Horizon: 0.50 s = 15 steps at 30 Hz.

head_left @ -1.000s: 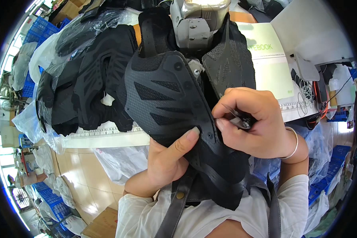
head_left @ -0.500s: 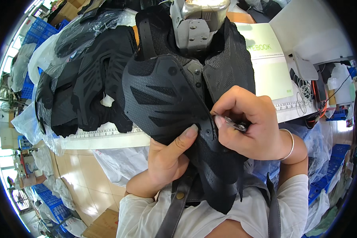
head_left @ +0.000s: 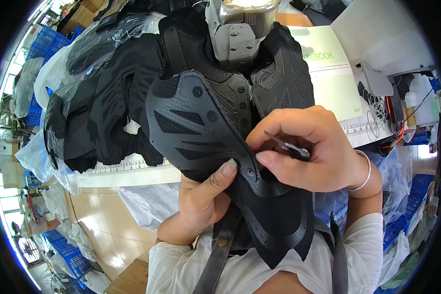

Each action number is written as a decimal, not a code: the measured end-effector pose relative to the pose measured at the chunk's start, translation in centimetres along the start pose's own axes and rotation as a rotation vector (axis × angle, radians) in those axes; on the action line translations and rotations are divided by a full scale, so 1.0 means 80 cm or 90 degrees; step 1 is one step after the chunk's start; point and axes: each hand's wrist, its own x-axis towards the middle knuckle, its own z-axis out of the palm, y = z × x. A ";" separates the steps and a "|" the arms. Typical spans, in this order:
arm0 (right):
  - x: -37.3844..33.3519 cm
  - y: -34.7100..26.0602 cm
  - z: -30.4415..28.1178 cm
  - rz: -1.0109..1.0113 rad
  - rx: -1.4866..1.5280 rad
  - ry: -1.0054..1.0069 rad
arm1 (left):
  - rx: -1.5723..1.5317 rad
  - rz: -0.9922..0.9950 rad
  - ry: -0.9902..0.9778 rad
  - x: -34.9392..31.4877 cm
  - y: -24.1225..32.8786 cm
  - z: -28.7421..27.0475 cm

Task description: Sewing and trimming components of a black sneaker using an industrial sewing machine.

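Note:
A black shoe upper (head_left: 181, 127) with mesh panels and glossy overlays lies across the front edge of the table. My left hand (head_left: 203, 198) grips it from the near side, thumb pressed on top and fingers hidden beneath. At the upper's inner edge is my right hand (head_left: 311, 152), thumb and forefinger pinched there. Tucked in that same hand is a small metal tool (head_left: 296, 148) that looks like thread snips, its thin blade pointing up and left. Whether the fingertips also hold a thread cannot be made out. Behind stands a metal sewing machine part (head_left: 236, 44), close to the upper.
More black shoe uppers (head_left: 117, 108) are piled at the left, beside clear plastic bags (head_left: 59, 73). A pale notebook (head_left: 330, 78) lies at the right on the white table (head_left: 132, 171), which has a ruler along its edge. Blue crates (head_left: 63, 250) stand on the floor.
The shoe upper has turned and spread, showing more of its lower toe part. My right hand has shifted slightly left, and the tool's blade now shows more plainly. My left hand still grips.

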 end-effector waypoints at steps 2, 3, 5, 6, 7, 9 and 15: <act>0.001 0.000 0.000 -0.011 -0.010 0.004 | -0.001 0.002 0.001 0.000 0.000 0.001; 0.002 0.001 0.000 -0.020 -0.022 0.008 | -0.004 0.002 0.001 0.000 0.000 0.001; -0.001 0.005 -0.001 -0.020 -0.050 0.052 | -0.011 0.005 -0.005 0.001 0.000 0.001; -0.001 0.007 -0.002 -0.022 -0.074 0.092 | -0.016 0.010 -0.006 0.001 0.001 0.001; 0.000 0.007 -0.005 0.011 -0.105 0.127 | -0.016 0.011 -0.003 0.001 0.000 0.000; 0.004 0.013 -0.010 -0.016 -0.177 0.258 | -0.011 0.045 0.006 0.000 -0.001 0.001; -0.010 0.009 -0.033 0.080 -0.277 0.324 | 0.173 0.088 0.033 0.002 -0.008 -0.002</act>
